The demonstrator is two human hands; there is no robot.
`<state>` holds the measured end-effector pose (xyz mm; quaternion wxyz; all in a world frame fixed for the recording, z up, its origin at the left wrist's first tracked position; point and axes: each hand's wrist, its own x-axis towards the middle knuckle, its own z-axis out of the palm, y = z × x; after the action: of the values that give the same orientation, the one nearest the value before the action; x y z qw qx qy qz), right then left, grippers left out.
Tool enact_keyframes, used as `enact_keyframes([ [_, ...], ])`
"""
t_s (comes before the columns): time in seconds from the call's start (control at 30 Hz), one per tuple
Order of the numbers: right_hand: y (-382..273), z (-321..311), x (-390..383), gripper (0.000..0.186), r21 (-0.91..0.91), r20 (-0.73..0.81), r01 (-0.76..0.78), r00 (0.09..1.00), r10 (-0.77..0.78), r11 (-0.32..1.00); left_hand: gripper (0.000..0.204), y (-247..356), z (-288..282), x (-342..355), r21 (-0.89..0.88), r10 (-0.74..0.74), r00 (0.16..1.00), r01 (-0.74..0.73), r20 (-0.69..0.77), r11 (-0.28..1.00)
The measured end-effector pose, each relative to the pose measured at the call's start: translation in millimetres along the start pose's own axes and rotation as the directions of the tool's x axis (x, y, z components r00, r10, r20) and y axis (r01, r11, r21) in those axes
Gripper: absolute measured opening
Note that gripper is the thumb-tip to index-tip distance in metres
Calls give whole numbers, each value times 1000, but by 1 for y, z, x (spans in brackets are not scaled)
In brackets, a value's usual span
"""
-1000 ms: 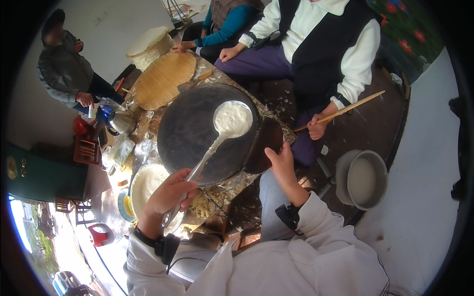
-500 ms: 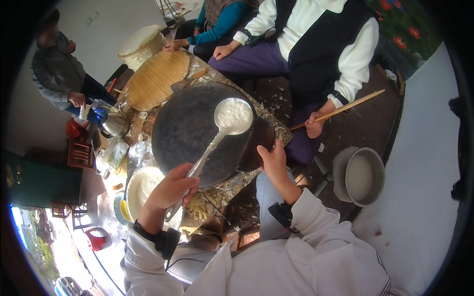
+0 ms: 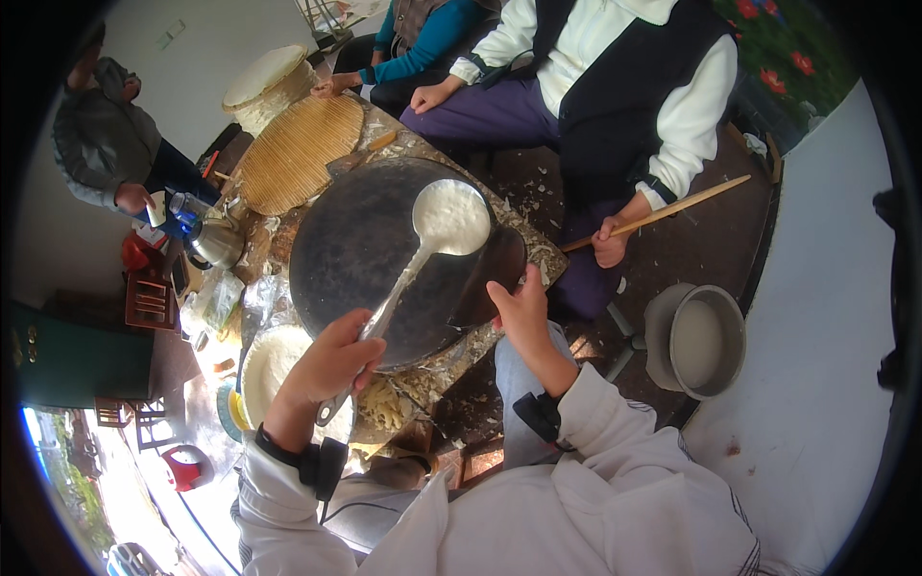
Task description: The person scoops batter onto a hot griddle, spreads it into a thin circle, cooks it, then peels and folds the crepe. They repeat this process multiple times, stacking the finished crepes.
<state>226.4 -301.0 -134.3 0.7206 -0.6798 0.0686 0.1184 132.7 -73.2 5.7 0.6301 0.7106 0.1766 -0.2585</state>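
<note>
My left hand (image 3: 331, 363) grips the handle of a long metal ladle (image 3: 449, 219) whose bowl is full of white batter. The bowl hangs over the far right part of a large round black griddle (image 3: 360, 254). My right hand (image 3: 521, 312) rests at the griddle's near right edge, fingers together, on a dark wooden piece (image 3: 492, 274) lying there; whether it grips that piece is unclear. A basin of white batter (image 3: 267, 370) sits just left of my left hand.
A seated person across the griddle holds a long wooden stick (image 3: 663, 213). A round woven mat (image 3: 298, 152) and a stack of thin flatbreads (image 3: 264, 84) lie beyond. A kettle (image 3: 213, 242) stands at left, a grey pot (image 3: 706, 341) on the floor at right. Another person stands far left.
The ladle of batter stays over the griddle's far right, barely moved. My right hand has slid slightly left and down along the griddle's edge.
</note>
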Motion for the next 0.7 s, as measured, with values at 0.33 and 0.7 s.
enact_keyframes([
  [0.33,-6,17,10,44,-13,-64,36,997,-37,999,16,-1,-10,11,58,43,996,-38,-75,998],
  [0.7,-19,37,22,54,-228,-87,26,995,-47,973,14,-2,-20,35,157,139,984,-121,-108,980],
])
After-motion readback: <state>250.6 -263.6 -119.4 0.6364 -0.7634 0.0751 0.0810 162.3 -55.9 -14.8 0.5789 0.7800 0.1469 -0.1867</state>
